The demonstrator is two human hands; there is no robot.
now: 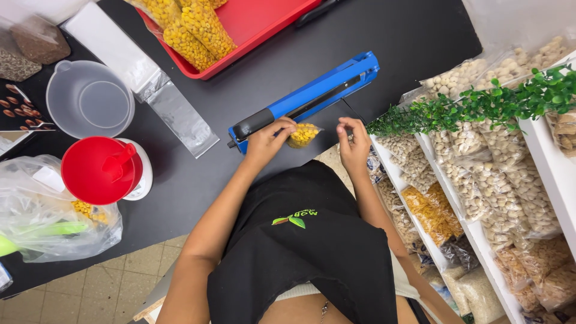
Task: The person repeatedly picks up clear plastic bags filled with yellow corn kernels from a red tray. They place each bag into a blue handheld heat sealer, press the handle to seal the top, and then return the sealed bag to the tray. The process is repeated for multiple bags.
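Right now the left hand (266, 139) grips a small clear bag (303, 134) of yellow kernels, fingers closed on its left side, at the near edge of the dark surface (396, 42). The right hand (354, 144) hovers just right of the bag with fingers curled and pinched narrow; whether it holds the bag's edge I cannot tell. Just beyond both hands lies a blue sealer (312, 96), its arm raised at a slant, black grip by the left hand.

Farther beyond, a red tray (252, 30) carries more filled bags (192, 27) of the same kernels. Left of the left hand stand a red funnel (102, 170) on a white base, a clear empty jug (90, 99), flat empty pouches (174, 111), and a large plastic sack (48, 222) with some kernels inside. Right of the right hand, white shelves (474, 234) hold rows of bagged nuts and grains under green sprigs (480, 105).

Open dark surface lies between sealer and tray; the near edge runs right under the hands.
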